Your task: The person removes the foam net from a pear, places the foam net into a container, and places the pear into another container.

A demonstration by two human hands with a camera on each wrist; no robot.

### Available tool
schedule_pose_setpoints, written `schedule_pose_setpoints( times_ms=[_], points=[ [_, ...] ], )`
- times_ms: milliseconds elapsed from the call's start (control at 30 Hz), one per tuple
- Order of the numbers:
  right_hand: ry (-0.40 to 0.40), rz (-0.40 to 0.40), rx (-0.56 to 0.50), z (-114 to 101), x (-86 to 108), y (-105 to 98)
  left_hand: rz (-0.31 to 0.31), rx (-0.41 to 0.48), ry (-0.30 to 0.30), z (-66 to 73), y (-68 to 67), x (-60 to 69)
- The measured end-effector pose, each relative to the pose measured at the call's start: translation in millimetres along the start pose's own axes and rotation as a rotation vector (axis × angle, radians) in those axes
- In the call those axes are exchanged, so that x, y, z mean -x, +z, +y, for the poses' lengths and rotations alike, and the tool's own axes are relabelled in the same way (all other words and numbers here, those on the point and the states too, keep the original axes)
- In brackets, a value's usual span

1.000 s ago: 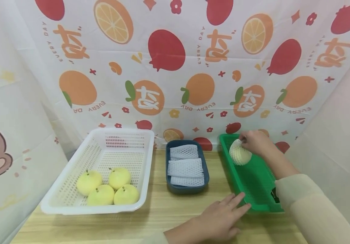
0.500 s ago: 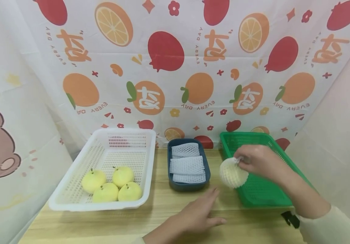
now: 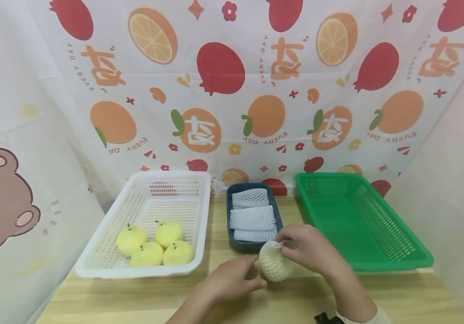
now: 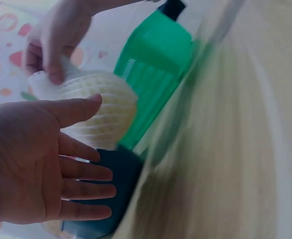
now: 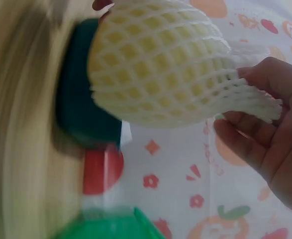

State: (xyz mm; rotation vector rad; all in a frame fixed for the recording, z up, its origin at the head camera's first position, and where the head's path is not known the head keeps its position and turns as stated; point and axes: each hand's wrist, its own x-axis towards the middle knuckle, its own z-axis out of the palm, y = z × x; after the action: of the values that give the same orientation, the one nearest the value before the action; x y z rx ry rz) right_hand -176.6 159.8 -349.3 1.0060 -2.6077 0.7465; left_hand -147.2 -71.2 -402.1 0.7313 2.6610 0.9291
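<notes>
My right hand (image 3: 309,247) pinches the gathered end of a white foam net with a round yellow pear (image 3: 273,264) inside it. The netted pear hangs above the table; in the right wrist view the foam net (image 5: 160,64) stretches in diamonds over the fruit. Beside it, my left hand (image 3: 232,279) has its fingers straight and thumb apart. In the left wrist view the left thumb overlaps the net; I cannot tell if it touches. Several bare yellow pears (image 3: 147,254) sit in the front of the white basket (image 3: 81,265).
A dark blue tray (image 3: 243,245) in the middle holds several flat foam nets (image 3: 253,218). To its right stands a green basket (image 3: 361,216) with nothing in it. A fruit-print cloth (image 3: 224,117) hangs behind the wooden table (image 3: 232,310).
My right hand has lifted the netted pear out of the green basket and carried it left and toward me. My left hand has shifted left, and the pear now hangs beside it.
</notes>
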Motion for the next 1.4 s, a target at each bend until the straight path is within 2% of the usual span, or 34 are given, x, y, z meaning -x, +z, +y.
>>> schedule_pose_setpoints(
  times_ms=[100,200,467,633,800,900,1167,1400],
  points=[
    [-0.023,-0.038,-0.035,-3.2,-5.2,12.7,0.027,0.025,-0.029,-5.0,-8.0,2.3],
    [-0.052,-0.067,-0.056,-5.8,-9.0,25.9,0.072,0.073,-0.019,-9.6,-12.4,1.1],
    [-0.045,-0.082,-0.108,-12.0,-8.2,46.5,0.198,0.122,0.091,-19.4,-11.1,-5.3],
    [0.03,-0.139,-0.164,-12.7,-5.9,42.7,0.223,0.112,0.135,-20.2,-14.0,-6.2],
    [0.12,-0.256,-0.176,-8.0,-3.0,29.3,0.208,0.128,0.137,-21.7,-24.2,-4.4],
    [0.151,-0.291,-0.201,-4.8,-0.2,23.7,0.21,0.135,0.141,-22.8,-27.3,-3.1],
    [0.148,-0.246,-0.246,-3.5,1.2,21.2,0.222,0.151,0.181,-22.2,-26.6,-2.9],
    [0.113,-0.187,-0.243,-6.5,0.9,22.7,0.272,0.14,0.196,-17.5,-25.1,-2.7]
  ],
)
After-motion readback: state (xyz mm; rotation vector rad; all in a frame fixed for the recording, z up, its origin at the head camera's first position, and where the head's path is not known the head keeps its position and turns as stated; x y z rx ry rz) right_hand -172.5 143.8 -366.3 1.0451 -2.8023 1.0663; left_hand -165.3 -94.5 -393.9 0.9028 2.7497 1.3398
